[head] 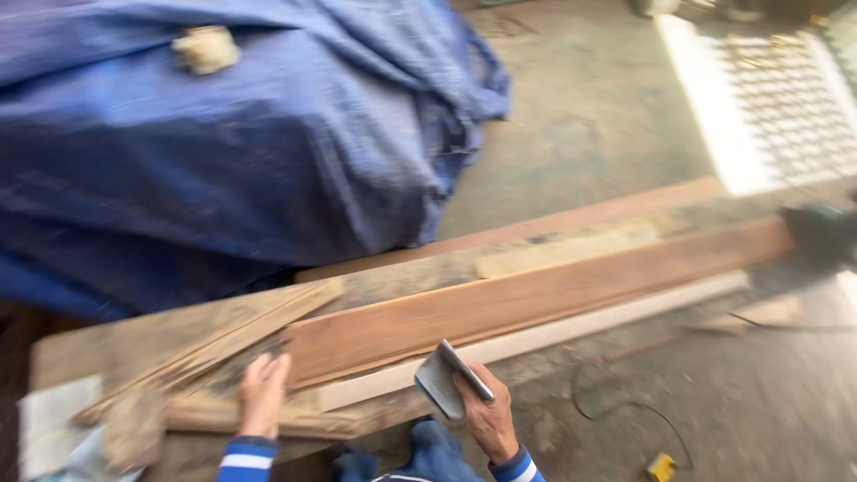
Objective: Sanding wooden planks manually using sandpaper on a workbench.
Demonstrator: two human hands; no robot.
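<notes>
Reference landmark: the reddish-brown plank, lying lengthwise on the workbench.

Hand state, nearest first:
- Right hand: closed around a flat grey metal scraper, thumb across its face. The blade sits just below the near edge of the plank, over the pale board that runs alongside it. Whether the blade touches wood cannot be told; the frame is blurred.
- Left hand: fingers extended, palm down, pressing on the bench at the near left end of the plank, beside a loose fan of thin wood strips. It holds nothing.

Risks, as a judgement:
- The left hand rests in line with the plank end. A scraper stroke that slips leftward could reach those fingers.
- The thin strips look unsecured; pressure from the left hand could shift them and unsettle the plank.
- A cable loops on the floor below the plank, near a small yellow object; it could snag a foot.
- A dark tool sits at the far right end of the plank, identity unclear; movement of the plank could disturb it.

Count:
- Hands: 2
- Scrapers: 1
- Reddish-brown planks: 1
- Pale boards: 1 clearly seen
- Thin strips: several, number not resolvable
- Blue tarpaulin beyond the plank: 1, with 1 pale lump on top
</notes>
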